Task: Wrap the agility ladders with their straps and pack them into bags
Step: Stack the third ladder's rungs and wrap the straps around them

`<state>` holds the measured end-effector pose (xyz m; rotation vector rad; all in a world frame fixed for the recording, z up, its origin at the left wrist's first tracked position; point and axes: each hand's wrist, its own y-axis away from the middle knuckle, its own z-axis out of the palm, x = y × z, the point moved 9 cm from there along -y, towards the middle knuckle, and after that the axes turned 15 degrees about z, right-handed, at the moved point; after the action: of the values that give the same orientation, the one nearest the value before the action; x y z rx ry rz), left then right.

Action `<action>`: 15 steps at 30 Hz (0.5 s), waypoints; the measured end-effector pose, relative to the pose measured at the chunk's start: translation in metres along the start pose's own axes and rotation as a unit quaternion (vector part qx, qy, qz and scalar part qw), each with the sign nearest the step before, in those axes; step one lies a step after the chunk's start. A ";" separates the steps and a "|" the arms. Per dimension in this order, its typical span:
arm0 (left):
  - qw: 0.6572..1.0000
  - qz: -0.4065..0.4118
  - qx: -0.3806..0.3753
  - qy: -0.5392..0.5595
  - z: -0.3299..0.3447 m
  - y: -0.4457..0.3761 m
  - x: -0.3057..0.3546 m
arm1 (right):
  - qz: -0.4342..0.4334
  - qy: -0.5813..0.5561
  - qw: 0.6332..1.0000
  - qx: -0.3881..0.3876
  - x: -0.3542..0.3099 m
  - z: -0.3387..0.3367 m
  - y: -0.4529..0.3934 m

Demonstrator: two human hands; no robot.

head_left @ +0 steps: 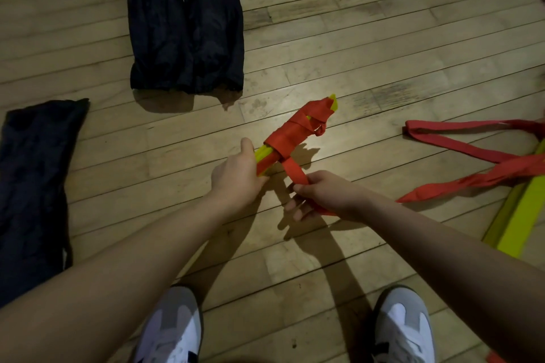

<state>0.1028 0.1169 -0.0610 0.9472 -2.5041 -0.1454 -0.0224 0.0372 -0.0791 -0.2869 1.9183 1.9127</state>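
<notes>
1. My left hand (234, 175) is curled around the near end of the bundled ladder rungs (267, 156), holding the yellow-green bundle up above the wooden floor (354, 38), tilted away from me to the right.
2. A red strap (290, 131) is wound around the far part of the bundle; a yellow tip pokes out past it.
3. My right hand (320, 191) pinches the strap's loose tail (296, 171) just beside the bundle, and the strap runs on under my palm.
4. To my right, a second ladder (519, 224) lies flat on the floor with its loose red strap (472, 153) sprawled across the boards.
5. Two dark bags (185, 23) lie side by side ahead of me, and another bag (35, 180) lies at my left.
6. My white shoes (174, 330) show at the bottom.
</notes>
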 end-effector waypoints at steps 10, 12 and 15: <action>0.965 0.178 -0.182 -0.055 0.027 0.002 0.032 | -0.034 -0.063 0.997 0.008 0.002 -0.007 -0.001; 0.965 0.197 -0.162 -0.061 0.023 0.003 0.033 | -0.032 -0.070 0.997 -0.009 0.003 -0.004 -0.001; 0.974 0.181 -0.115 -0.070 0.018 0.003 0.030 | -0.017 -0.067 0.997 -0.023 0.002 -0.005 -0.004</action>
<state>0.0733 0.0987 -0.0654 0.3903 -2.6669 -0.3854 -0.0234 0.0329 -0.0834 -0.1976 1.7739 1.9060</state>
